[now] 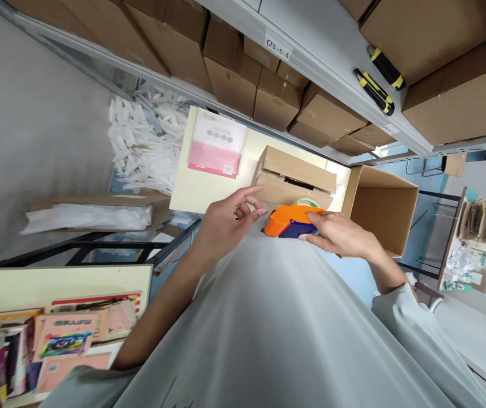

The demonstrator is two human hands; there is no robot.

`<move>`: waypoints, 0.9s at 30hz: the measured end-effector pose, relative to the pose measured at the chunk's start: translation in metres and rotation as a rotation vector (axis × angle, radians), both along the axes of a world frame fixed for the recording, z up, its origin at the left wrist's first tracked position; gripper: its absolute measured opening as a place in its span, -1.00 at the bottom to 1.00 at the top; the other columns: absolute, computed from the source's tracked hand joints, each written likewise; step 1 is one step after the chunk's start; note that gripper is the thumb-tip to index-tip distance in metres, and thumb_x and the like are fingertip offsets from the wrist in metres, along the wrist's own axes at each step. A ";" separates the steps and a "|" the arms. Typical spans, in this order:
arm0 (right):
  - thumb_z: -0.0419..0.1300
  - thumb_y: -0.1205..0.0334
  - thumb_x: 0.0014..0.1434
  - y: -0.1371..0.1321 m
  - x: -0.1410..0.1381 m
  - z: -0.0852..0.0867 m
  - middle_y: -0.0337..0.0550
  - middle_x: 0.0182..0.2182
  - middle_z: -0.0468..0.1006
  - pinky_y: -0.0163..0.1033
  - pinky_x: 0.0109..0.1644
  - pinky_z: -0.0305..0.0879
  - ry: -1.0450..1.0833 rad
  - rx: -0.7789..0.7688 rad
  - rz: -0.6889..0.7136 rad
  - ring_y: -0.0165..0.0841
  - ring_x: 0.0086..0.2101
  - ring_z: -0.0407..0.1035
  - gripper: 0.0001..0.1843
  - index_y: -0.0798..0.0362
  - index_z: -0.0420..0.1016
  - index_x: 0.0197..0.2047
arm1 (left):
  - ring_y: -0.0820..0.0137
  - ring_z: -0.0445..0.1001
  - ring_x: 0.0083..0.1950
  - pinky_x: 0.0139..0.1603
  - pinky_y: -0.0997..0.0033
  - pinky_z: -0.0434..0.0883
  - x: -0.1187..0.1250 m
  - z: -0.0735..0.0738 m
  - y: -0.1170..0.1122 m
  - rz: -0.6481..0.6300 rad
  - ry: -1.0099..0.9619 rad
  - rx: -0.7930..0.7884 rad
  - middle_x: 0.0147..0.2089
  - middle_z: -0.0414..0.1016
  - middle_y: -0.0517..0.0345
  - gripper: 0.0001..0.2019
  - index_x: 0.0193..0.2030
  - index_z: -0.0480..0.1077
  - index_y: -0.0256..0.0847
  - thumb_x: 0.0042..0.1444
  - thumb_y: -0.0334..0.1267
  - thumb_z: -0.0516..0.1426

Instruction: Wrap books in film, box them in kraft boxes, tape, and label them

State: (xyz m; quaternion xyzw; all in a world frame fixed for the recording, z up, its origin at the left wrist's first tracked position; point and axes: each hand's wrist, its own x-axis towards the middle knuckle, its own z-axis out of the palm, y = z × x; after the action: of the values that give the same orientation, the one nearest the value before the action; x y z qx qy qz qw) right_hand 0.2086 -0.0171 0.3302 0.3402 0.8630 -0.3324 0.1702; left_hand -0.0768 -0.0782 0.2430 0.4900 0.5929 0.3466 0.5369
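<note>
My right hand (340,233) is closed around an orange and dark-blue tape dispenser (290,220), held just in front of my body. Part of a tape roll (307,202) with a green and white core shows behind the dispenser. My left hand (232,221) is close to the dispenser's left end, with its fingers half curled and apart from the thumb. I see nothing between them. Behind both hands, a cardboard box (296,175) with a dark slot lies on the pale table (179,190). A pink and white booklet (217,144) lies to its left.
An open cardboard box (383,209) stands right of the table. Above, a metal shelf (319,34) carries cartons and two yellow-black utility knives (374,93). White paper scraps (145,141) are heaped at left. Books and booklets (64,340) fill a lower-left table.
</note>
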 end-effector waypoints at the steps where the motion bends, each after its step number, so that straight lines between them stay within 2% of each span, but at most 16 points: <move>1: 0.15 -0.15 0.65 0.004 0.000 0.003 -0.20 -0.44 0.55 -0.14 -0.31 0.24 -0.014 -0.053 0.004 -0.18 -0.44 0.45 -0.63 -0.03 0.50 -0.05 | 0.37 0.53 -0.33 -0.20 0.33 0.54 0.000 -0.001 0.001 -0.019 -0.024 -0.025 -0.13 0.73 0.14 -0.42 0.38 0.54 -0.11 0.34 0.14 0.29; 4: 0.19 -0.16 0.63 0.020 0.003 0.014 -0.27 -0.48 0.52 -0.18 -0.32 0.18 -0.043 -0.191 -0.002 -0.26 -0.51 0.38 -0.62 -0.04 0.53 -0.08 | 0.39 0.48 -0.38 -0.23 0.32 0.54 -0.004 -0.004 0.006 -0.035 -0.055 -0.087 -0.14 0.73 0.15 -0.37 0.40 0.53 -0.11 0.28 0.14 0.32; 6: 0.20 -0.21 0.61 0.032 0.010 0.022 -0.29 -0.52 0.49 -0.18 -0.33 0.16 -0.085 -0.239 -0.027 -0.28 -0.53 0.34 -0.58 -0.03 0.54 -0.09 | 0.40 0.47 -0.40 -0.24 0.31 0.53 -0.015 -0.009 0.013 0.032 -0.030 -0.103 -0.13 0.74 0.15 -0.35 0.39 0.53 -0.08 0.25 0.16 0.35; 9: 0.18 -0.29 0.58 0.054 0.025 0.031 -0.28 -0.54 0.49 -0.17 -0.36 0.15 -0.172 -0.299 -0.134 -0.29 -0.55 0.31 -0.50 -0.01 0.57 -0.08 | 0.38 0.45 -0.40 -0.32 0.32 0.47 -0.039 -0.024 0.030 0.148 -0.011 -0.106 -0.14 0.74 0.10 -0.31 0.34 0.53 -0.07 0.18 0.23 0.41; 13: 0.22 -0.44 0.47 0.087 0.038 0.032 -0.12 -0.31 0.73 -0.19 -0.26 0.35 -0.154 -0.563 -0.293 -0.24 -0.36 0.53 -0.37 0.02 0.62 -0.05 | 0.32 0.52 -0.33 -0.29 0.28 0.49 -0.057 -0.049 0.056 0.132 -0.073 -0.135 -0.17 0.73 0.04 -0.32 0.21 0.58 -0.10 0.05 0.21 0.48; 15: 0.28 -0.48 0.40 0.101 0.039 0.025 -0.09 -0.23 0.77 -0.18 -0.17 0.43 -0.105 -0.657 -0.378 -0.21 -0.25 0.59 -0.33 0.03 0.64 -0.06 | 0.26 0.60 -0.25 -0.19 0.22 0.56 -0.057 -0.056 0.067 0.125 -0.107 -0.141 -0.17 0.73 0.03 -0.34 0.17 0.58 -0.10 0.03 0.22 0.49; 19: 0.39 -0.45 0.32 0.118 0.038 0.004 -0.13 -0.26 0.75 -0.17 -0.09 0.51 -0.045 -0.798 -0.459 -0.23 -0.23 0.59 -0.35 0.05 0.64 -0.07 | 0.15 0.68 -0.10 0.00 0.11 0.62 -0.056 -0.066 0.080 0.129 -0.143 -0.152 -0.18 0.74 0.03 -0.34 0.13 0.57 -0.09 -0.01 0.22 0.51; 27: 0.43 -0.39 0.31 0.129 0.047 -0.049 -0.19 -0.27 0.71 -0.21 -0.11 0.48 -0.002 -0.869 -0.445 -0.31 -0.26 0.55 -0.39 0.07 0.60 -0.13 | 0.11 0.71 -0.09 0.00 0.09 0.62 -0.057 -0.082 0.089 0.148 -0.109 -0.227 -0.24 0.73 0.06 -0.37 0.09 0.54 -0.09 -0.01 0.18 0.53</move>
State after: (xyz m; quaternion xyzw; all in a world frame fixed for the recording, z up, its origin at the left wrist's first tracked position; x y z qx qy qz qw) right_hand 0.2554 0.1124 0.2815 0.4141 0.5506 -0.6899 0.2223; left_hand -0.1335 0.0113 0.1610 0.3617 0.6326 0.3421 0.5932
